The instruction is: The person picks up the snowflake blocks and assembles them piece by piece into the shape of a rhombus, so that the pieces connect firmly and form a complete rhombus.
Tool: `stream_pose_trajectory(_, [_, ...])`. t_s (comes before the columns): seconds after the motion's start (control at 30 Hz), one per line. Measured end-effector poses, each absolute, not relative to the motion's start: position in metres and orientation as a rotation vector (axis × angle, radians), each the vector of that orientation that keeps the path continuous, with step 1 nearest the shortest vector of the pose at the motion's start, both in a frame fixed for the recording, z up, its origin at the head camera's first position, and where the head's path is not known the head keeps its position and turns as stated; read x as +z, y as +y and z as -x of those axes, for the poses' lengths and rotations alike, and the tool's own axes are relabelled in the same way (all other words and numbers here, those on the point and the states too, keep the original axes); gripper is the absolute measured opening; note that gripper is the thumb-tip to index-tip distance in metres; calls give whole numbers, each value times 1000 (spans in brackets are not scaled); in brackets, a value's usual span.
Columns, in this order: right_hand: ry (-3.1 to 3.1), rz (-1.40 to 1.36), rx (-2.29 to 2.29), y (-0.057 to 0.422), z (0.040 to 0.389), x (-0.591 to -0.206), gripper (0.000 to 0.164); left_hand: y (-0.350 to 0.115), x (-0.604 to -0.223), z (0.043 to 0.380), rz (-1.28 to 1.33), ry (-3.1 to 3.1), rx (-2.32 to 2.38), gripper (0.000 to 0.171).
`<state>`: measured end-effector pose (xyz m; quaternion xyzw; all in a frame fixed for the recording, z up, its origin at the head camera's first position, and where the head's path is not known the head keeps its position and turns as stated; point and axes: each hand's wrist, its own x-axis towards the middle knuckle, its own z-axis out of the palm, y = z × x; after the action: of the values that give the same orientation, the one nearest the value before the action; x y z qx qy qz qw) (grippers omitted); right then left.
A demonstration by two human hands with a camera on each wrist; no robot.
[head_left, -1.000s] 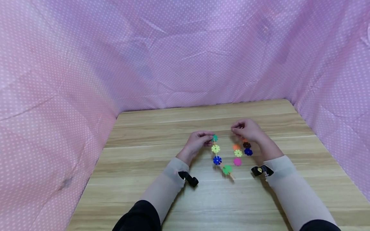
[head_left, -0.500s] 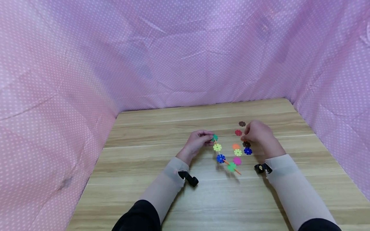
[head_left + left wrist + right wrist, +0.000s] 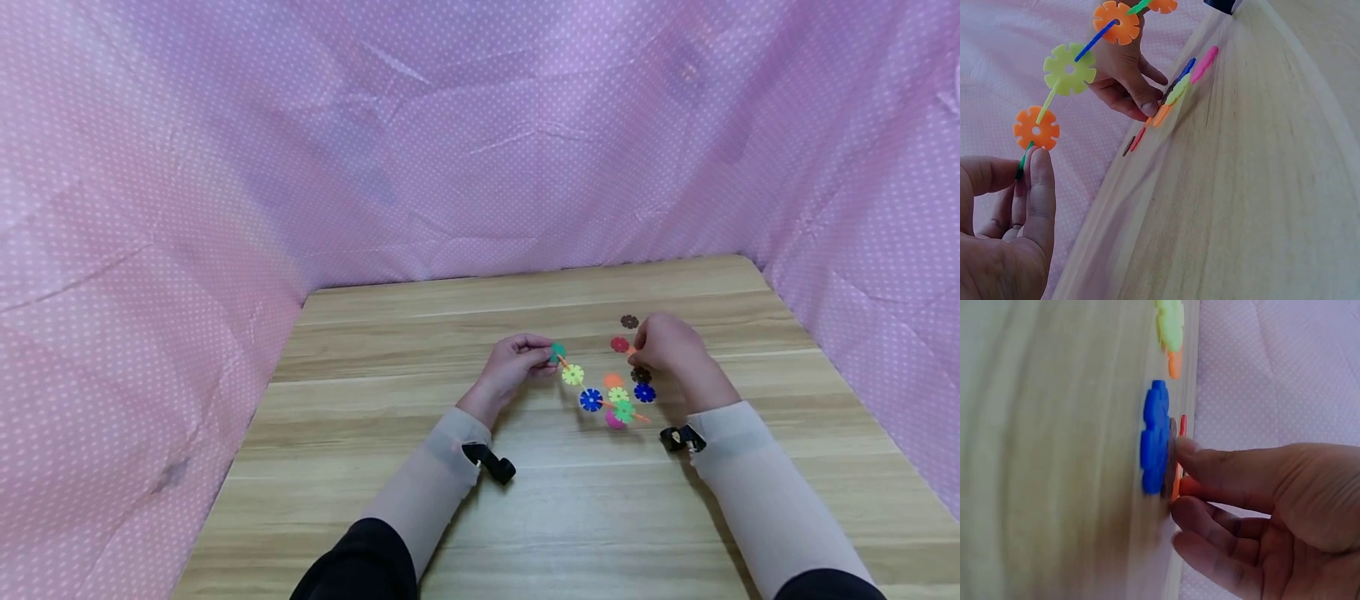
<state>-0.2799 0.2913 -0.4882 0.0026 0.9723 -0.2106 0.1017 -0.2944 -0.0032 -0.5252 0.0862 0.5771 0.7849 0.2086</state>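
My left hand pinches the green end disc of a chain of interlocked plastic snowflake discs. Orange, yellow, blue and green pieces alternate along it. Held above the table, the chain slants to the right, its far end overlapping a pink disc in the head view. My right hand is down at the tabletop, thumb and index finger at an orange snowflake disc, which they appear to pinch at its edge. Close beside those fingertips lie a dark brown disc and a blue disc.
Loose discs lie on the wooden table: a red one, a brown one, an orange one and a yellow-green one. Pink dotted cloth hangs around the table's back and sides.
My right hand has come back toward me from the far discs, uncovering the red and brown ones, to the orange disc, which has shifted slightly away. The chain's free end has swung right and up.
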Motion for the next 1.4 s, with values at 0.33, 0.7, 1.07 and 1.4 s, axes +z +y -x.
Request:
stream_pose_trajectory(0.33, [2856, 22, -680, 294, 282, -492, 21, -3, -526, 294, -235, 1626, 2167, 21])
stream_pose_trajectory(0.7, [2762, 1, -910, 301, 284, -499, 31, -4, -527, 293, -228, 1608, 2183, 19])
stream_pose_trajectory(1.07, [2813, 90, -1048, 290, 284, -489, 12, -4, -528, 293, -224, 1610, 2189, 26])
stream_pose_trajectory(1.4, [2711, 262, -1383, 255, 280, -476, 20, -4, -528, 296, -168, 1630, 2233, 22])
